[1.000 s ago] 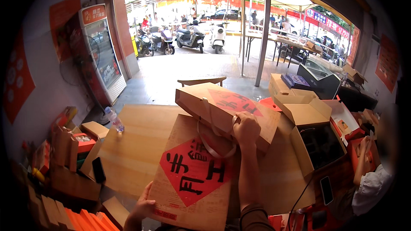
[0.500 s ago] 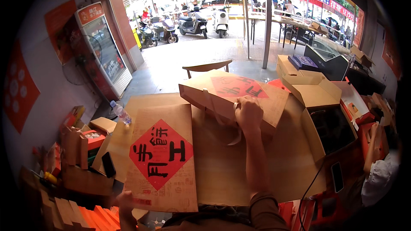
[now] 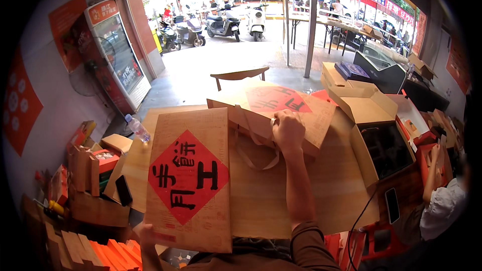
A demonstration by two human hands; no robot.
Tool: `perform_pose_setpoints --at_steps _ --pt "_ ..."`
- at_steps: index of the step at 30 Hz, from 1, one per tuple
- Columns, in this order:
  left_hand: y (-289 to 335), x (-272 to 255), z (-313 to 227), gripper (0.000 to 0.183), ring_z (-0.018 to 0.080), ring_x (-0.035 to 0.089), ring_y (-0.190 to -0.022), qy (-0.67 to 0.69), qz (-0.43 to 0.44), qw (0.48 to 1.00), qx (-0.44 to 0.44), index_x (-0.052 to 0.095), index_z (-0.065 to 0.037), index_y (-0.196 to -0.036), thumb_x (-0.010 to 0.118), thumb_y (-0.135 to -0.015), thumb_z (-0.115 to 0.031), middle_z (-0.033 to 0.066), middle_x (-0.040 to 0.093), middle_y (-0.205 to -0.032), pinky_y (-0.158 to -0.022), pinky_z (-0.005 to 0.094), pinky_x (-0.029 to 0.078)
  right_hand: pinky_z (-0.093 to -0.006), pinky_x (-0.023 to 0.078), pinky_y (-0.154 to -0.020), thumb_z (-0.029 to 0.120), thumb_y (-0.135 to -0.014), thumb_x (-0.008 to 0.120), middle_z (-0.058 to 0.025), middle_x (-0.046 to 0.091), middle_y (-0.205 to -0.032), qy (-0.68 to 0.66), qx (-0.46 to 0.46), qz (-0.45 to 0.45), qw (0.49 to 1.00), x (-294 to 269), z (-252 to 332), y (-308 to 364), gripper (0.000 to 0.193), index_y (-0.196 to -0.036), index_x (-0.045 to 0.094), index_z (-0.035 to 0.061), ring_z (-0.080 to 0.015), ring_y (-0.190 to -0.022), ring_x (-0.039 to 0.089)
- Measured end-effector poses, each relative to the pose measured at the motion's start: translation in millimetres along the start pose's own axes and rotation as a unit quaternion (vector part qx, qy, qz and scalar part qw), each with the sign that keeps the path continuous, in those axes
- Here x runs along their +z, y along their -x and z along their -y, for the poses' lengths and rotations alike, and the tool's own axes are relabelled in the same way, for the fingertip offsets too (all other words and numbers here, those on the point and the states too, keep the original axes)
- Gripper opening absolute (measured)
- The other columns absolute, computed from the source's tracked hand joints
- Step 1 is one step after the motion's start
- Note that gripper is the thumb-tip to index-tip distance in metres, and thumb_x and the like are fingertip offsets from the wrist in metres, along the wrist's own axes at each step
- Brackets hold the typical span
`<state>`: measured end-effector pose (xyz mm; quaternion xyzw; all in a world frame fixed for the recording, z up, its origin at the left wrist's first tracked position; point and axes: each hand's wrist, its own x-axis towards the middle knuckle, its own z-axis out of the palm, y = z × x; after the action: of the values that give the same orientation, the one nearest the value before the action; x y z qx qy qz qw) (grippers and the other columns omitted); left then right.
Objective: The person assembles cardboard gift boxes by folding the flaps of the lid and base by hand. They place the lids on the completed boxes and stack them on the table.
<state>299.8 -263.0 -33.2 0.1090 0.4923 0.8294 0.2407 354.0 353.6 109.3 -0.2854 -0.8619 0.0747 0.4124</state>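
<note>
My left hand (image 3: pixel 144 237) grips the near left corner of a brown cardboard gift box (image 3: pixel 213 221), with the fingers partly hidden behind it. A red diamond label with black characters covers its front, and it is tilted up over the table's near edge. My right hand (image 3: pixel 288 131) is closed at the near edge of a second gift box (image 3: pixel 319 115), which bears a similar label and leans at an angle farther back on the table. A pale ribbon handle (image 3: pixel 257 166) loops from that box's near side below my fingers. The exact grip on ribbon or edge is hidden.
The wooden table (image 3: pixel 261 211) lies between both boxes. A water bottle (image 3: pixel 137 128) stands at its left; an open carton (image 3: pixel 380 104) with a dark inside lies right. Phones (image 3: pixel 123 190) and a co-worker's arm (image 3: pixel 433 173) flank it. A chair (image 3: pixel 240 74) stands beyond.
My left hand has tilted the nearer gift box upward, so its far edge is higher and it overlaps the other box. The ribbon loop hangs wider. My right hand keeps its hold.
</note>
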Motion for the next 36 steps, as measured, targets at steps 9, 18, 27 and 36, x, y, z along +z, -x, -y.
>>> perform_pose_setpoints --at_steps 9,18,27,36 --pt "1.1 29.0 2.5 0.083 0.0303 0.062 -0.131 0.008 0.032 0.999 -0.011 0.040 0.000 -0.159 0.068 -0.085 -0.024 0.0179 0.058 -0.150 -0.111 0.0413 0.050 -0.0447 0.058 -0.084 0.019 -0.088 0.075 -0.0051 0.075 -0.097 -0.002 -0.007 0.032 0.999 -2.9 -1.2 -0.3 0.010 -0.093 0.078 0.0116 -0.0288 -0.096 0.071" --pt "-7.0 66.5 -11.7 0.087 0.0311 0.062 -0.132 -0.044 0.045 0.998 -0.022 0.038 0.000 -0.160 0.068 -0.084 -0.030 0.0190 0.057 -0.150 -0.111 0.0423 0.050 -0.0443 0.060 -0.082 0.024 -0.093 0.074 -0.0056 0.076 -0.101 -0.019 0.016 0.031 0.999 -13.3 7.0 -3.5 0.015 -0.099 0.081 0.0123 -0.0292 -0.097 0.072" --pt "-21.4 88.0 -2.3 0.092 0.0318 0.061 -0.133 -0.029 0.049 0.998 -0.022 0.037 0.001 -0.160 0.067 -0.081 -0.035 0.0212 0.056 -0.150 -0.113 0.0435 0.049 -0.0442 0.060 -0.078 0.027 -0.095 0.072 -0.0075 0.075 -0.097 0.017 0.010 0.048 0.999 -32.2 22.7 -0.9 0.017 -0.096 0.079 0.0119 -0.0301 -0.091 0.074" --pt "-37.8 105.1 29.0 0.095 0.0361 0.049 -0.147 0.086 0.056 0.994 -0.029 0.031 -0.002 -0.165 0.071 -0.080 -0.017 0.0212 0.045 -0.161 -0.122 0.0487 0.040 -0.0440 0.061 -0.079 0.020 -0.087 0.073 -0.0097 0.075 -0.097 0.049 -0.040 0.149 0.987 -28.0 61.7 21.9 0.011 -0.093 0.076 0.0112 -0.0303 -0.090 0.075"
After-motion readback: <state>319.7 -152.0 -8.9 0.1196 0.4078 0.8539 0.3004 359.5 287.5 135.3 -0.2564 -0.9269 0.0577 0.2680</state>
